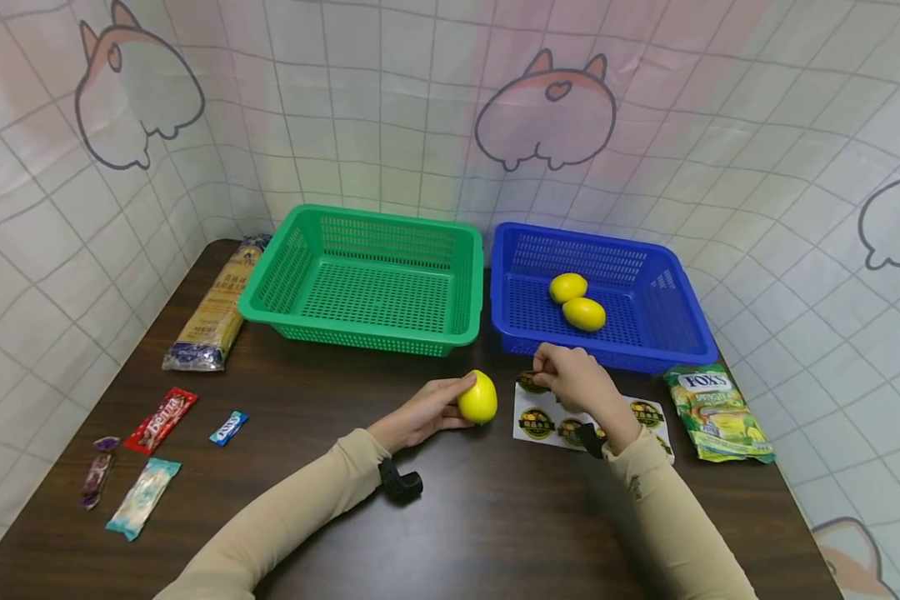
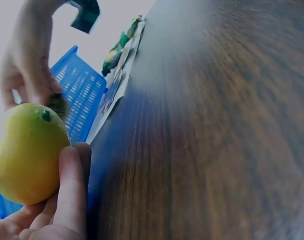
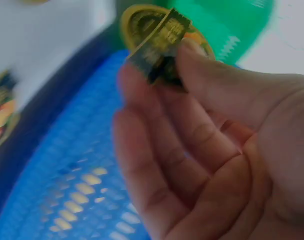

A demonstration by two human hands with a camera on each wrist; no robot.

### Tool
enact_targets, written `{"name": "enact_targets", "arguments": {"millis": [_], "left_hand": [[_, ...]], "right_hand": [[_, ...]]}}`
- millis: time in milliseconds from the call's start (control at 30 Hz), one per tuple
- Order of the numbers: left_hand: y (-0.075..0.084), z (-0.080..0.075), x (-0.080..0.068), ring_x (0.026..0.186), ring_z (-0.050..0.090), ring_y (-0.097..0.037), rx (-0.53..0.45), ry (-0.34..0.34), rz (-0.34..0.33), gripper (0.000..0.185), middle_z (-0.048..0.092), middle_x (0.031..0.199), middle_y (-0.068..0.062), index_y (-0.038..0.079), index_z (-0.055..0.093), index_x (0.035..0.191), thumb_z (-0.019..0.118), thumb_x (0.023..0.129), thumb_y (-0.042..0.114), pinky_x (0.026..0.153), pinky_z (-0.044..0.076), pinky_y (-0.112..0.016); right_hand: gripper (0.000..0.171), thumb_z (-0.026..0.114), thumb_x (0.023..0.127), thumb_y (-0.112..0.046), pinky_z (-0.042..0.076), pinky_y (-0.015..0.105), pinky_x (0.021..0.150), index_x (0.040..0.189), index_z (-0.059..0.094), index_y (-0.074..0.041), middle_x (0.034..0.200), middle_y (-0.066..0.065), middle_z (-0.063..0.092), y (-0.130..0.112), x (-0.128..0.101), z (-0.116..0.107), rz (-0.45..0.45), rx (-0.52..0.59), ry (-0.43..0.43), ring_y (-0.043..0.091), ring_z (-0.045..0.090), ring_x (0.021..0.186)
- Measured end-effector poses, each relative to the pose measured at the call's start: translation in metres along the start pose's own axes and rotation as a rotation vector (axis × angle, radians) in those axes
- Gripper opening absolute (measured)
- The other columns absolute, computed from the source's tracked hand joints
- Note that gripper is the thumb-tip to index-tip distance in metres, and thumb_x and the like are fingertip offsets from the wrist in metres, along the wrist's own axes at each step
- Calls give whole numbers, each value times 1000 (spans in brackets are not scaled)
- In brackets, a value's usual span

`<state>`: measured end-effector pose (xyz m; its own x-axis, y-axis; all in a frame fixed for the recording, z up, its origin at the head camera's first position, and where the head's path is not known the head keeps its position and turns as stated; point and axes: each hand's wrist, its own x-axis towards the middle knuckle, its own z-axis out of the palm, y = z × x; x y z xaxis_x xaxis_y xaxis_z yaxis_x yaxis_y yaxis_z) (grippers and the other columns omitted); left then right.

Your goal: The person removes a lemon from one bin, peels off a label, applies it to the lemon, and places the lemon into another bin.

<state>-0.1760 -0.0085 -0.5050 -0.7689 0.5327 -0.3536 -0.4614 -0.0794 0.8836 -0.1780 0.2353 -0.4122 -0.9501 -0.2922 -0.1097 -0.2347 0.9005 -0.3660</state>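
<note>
My left hand (image 1: 420,414) holds a yellow lemon (image 1: 477,398) above the table, fingers and thumb around its left side. In the left wrist view the lemon's green stem end (image 2: 46,115) faces up. Over a white sheet of round stickers (image 1: 525,402) is my right hand (image 1: 576,379). Between its thumb and index finger it pinches a round black-and-gold sticker (image 3: 167,37), clearest in the right wrist view. Part of the sheet is hidden under that hand and wrist. Behind it, two more lemons (image 1: 584,314) lie in a blue basket (image 1: 498,287).
A green basket (image 1: 360,292) stands back left, beside a pack of noodles (image 1: 221,304). Front left lie a red wrapped snack (image 1: 161,421), a small blue candy (image 1: 228,427), a teal-and-white bar (image 1: 143,498) and a purple candy (image 1: 97,477). A FOX'S candy bag (image 1: 716,412) lies at right.
</note>
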Motion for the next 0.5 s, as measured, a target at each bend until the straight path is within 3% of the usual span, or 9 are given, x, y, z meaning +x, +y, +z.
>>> {"name": "enact_targets", "arguments": {"millis": [133, 300, 500], "left_hand": [[1, 1, 0, 99, 69, -17, 6, 8, -2, 61, 62, 130, -17, 1, 49, 141, 50, 102, 47, 98, 58, -38], [3, 1, 0, 100, 68, -16, 6, 12, -25, 62, 60, 132, -17, 3, 49, 142, 51, 101, 50, 99, 58, -37], [3, 2, -1, 98, 68, -13, -7, -17, -16, 58, 58, 138, -21, 3, 45, 146, 44, 105, 44, 93, 58, -30]], "right_hand": [[9, 68, 94, -17, 51, 28, 67, 95, 60, -13, 90, 6, 74, -14, -3, -9, -95, 129, 30, 14, 65, 75], [9, 69, 94, -18, 56, 26, 69, 99, 64, -12, 94, 6, 74, -29, -2, -6, -179, 268, 25, 13, 68, 79], [15, 73, 91, -21, 54, 23, 66, 102, 66, -13, 92, 6, 70, -40, 3, 8, -182, 372, -7, 12, 65, 74]]}}
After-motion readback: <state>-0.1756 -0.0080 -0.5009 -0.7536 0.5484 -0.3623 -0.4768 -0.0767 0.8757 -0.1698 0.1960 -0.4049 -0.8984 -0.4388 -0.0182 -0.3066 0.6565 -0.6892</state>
